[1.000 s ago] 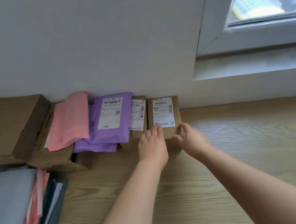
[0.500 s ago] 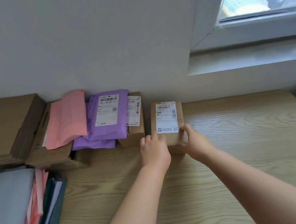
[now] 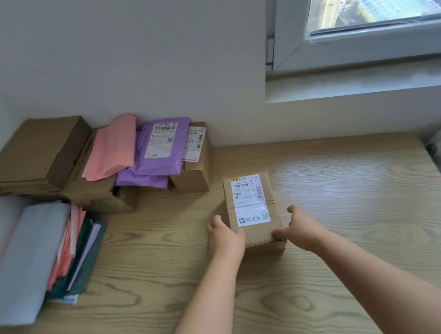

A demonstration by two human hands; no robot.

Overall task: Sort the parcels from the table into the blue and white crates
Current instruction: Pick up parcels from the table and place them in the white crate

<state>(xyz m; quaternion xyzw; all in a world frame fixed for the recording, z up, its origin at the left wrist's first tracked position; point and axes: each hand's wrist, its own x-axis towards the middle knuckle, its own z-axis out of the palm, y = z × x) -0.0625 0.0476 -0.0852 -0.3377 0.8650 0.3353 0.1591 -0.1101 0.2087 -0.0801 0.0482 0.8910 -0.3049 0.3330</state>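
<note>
Rectangular cardboard box (image 3: 255, 232), white label (image 3: 249, 199), wood-grain table (image 3: 354, 232); left hand (image 3: 226, 239), right hand (image 3: 299, 226) grip clasps its sides.

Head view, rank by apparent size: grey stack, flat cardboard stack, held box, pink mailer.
1. grey stack, nearer the camera
2. flat cardboard stack
3. held box and pink mailer: too alike to rank
</note>
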